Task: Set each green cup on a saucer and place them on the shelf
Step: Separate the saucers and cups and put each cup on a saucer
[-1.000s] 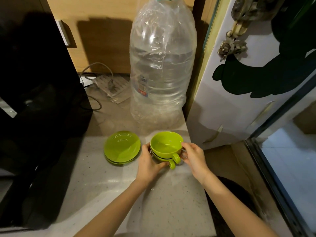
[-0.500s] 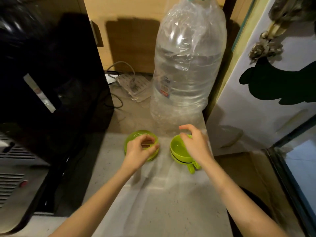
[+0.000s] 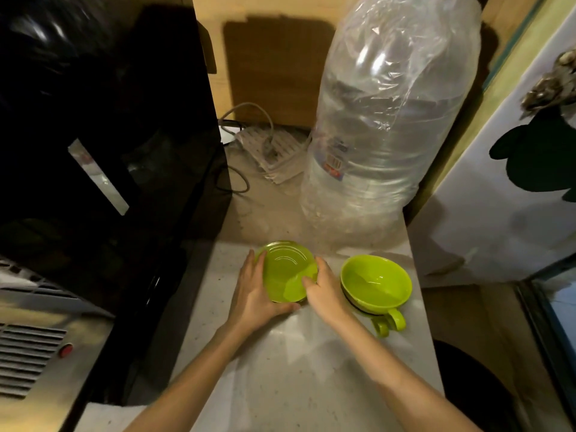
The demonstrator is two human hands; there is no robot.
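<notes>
Two green cups (image 3: 375, 283) sit nested, one inside the other, on the right of the pale counter (image 3: 290, 369), handles toward me. Left of them lies a stack of green saucers (image 3: 285, 268). My left hand (image 3: 254, 291) grips the stack's left and near edge. My right hand (image 3: 324, 289) holds the right edge, fingertips resting on the top saucer. The top saucer looks slightly tilted; whether it is lifted off the one below I cannot tell.
A large clear water bottle in plastic wrap (image 3: 386, 120) stands right behind the cups and saucers. A black appliance (image 3: 103, 151) walls the left side. A power strip with cables (image 3: 271, 151) lies at the back. A white panel (image 3: 498, 198) bounds the right.
My right hand left the nested cups and moved left onto the saucers. My left hand shifted from above the saucers to gripping their left edge. The view moved closer.
</notes>
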